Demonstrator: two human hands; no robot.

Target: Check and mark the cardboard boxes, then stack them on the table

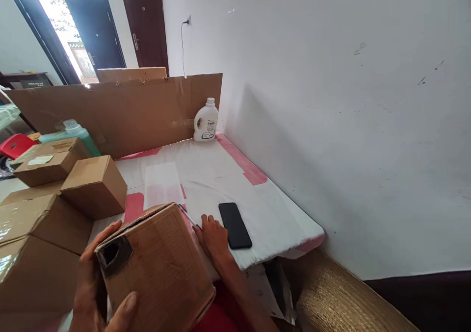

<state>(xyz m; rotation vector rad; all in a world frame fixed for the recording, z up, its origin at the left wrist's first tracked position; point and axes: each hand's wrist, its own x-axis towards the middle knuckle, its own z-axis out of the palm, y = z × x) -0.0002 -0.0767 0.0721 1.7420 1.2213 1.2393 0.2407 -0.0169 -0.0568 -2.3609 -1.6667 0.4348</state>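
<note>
A brown cardboard box (165, 268) is tilted in front of me, with my left hand (99, 283) gripping its left side, the thumb on the near face. A hole edged in black (115, 255) shows at the box's upper left corner. Just right of the box, my right hand (213, 239) is closed by the dark end of a slim, pale pen (189, 216), whose other end reaches the box's edge. Part of the right fingers is hidden, and the pen is too small to make out fully. A black phone (235, 225) lies beside that hand.
Several cardboard boxes (93, 185) stand at the left. A white jug (206, 121) sits by an upright cardboard sheet (147, 111) at the back, with a teal bottle (86, 138) further left. The white-covered table (206, 167) meets the wall (331, 126) on the right.
</note>
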